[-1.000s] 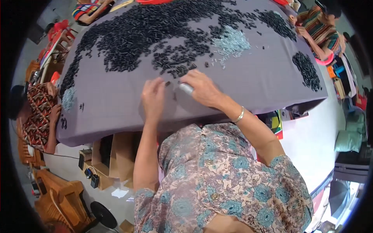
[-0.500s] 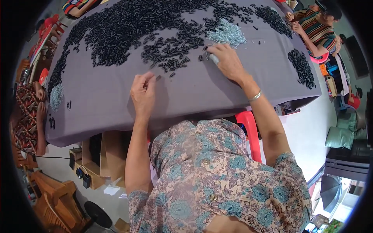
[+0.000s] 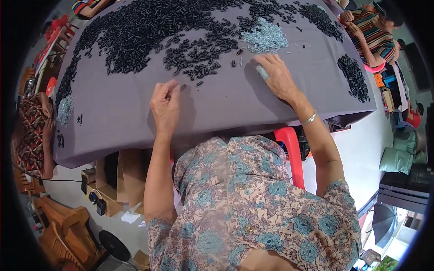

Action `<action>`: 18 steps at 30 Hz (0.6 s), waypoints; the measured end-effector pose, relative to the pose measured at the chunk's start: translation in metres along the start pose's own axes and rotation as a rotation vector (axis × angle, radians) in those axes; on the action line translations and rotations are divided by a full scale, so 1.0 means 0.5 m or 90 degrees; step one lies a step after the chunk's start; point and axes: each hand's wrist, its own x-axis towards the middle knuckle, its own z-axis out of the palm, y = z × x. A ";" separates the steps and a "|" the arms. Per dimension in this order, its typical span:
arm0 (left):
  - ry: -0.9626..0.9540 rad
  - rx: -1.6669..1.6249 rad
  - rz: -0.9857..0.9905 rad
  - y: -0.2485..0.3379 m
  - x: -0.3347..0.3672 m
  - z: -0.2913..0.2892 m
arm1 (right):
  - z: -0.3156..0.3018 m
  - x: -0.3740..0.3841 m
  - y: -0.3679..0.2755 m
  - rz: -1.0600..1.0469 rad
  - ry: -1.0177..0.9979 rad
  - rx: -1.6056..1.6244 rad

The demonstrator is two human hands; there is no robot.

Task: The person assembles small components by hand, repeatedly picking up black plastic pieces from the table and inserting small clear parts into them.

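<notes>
Bare left hand point(image 3: 165, 104) above the near side of the tabletop point(image 3: 221, 110), which is covered in grey-purple cloth. Left grip mostly curled in, thumb and forefinger tips close together; a small dark cylinder point(image 3: 183, 87) at the fingertips — cannot tell whether it is pinched or lies just beside them.

Right hand point(image 3: 278, 77) palm down, fingers reaching forward and bent, near the close edge of a heap of clear pieces point(image 3: 266, 38). Right grip loosely spread; underside hidden, so cannot tell if anything is held. Pale covering point(image 3: 261, 71) around the thumb; bangle point(image 3: 309, 118) at the wrist.

Main mass of black cylindrical pieces point(image 3: 149, 31) spreads over the far and left part of the cloth, with a looser patch between the two hands, farther out. A few strays near the right fingertips: a black piece point(image 3: 233, 63) and a clear piece point(image 3: 241, 61), side by side. Separate black heap point(image 3: 352, 79) toward the right edge; small clear heap point(image 3: 65, 110) at far left, near a co-worker's patterned sleeve point(image 3: 32, 110). Any marking on the pieces — too small to read.

Red chair point(image 3: 294, 158) below the near edge.
</notes>
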 end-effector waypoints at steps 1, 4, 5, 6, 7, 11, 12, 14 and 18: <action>0.000 0.000 0.001 0.000 -0.001 0.000 | 0.001 0.013 0.003 0.000 0.001 0.000; 0.001 -0.006 -0.016 0.001 -0.002 -0.002 | 0.013 0.062 0.011 0.000 -0.001 0.038; -0.003 0.002 -0.011 0.003 -0.003 0.000 | 0.019 0.076 0.017 -0.033 -0.004 0.035; -0.005 0.011 -0.006 0.005 -0.003 -0.001 | 0.025 0.092 0.021 -0.069 -0.007 0.033; -0.002 0.013 -0.007 0.004 -0.002 -0.003 | 0.031 0.106 0.022 -0.071 -0.007 0.035; -0.005 0.012 -0.008 0.004 -0.003 -0.004 | 0.043 0.148 0.029 -0.119 -0.108 -0.034; -0.006 0.006 -0.012 0.005 -0.002 -0.007 | 0.044 0.157 0.030 -0.145 -0.129 -0.060; -0.001 -0.003 -0.008 -0.001 -0.007 -0.006 | 0.049 0.161 0.037 -0.126 -0.113 -0.024; 0.032 -0.036 0.063 0.012 -0.009 -0.002 | 0.054 0.167 -0.021 -0.002 -0.022 0.218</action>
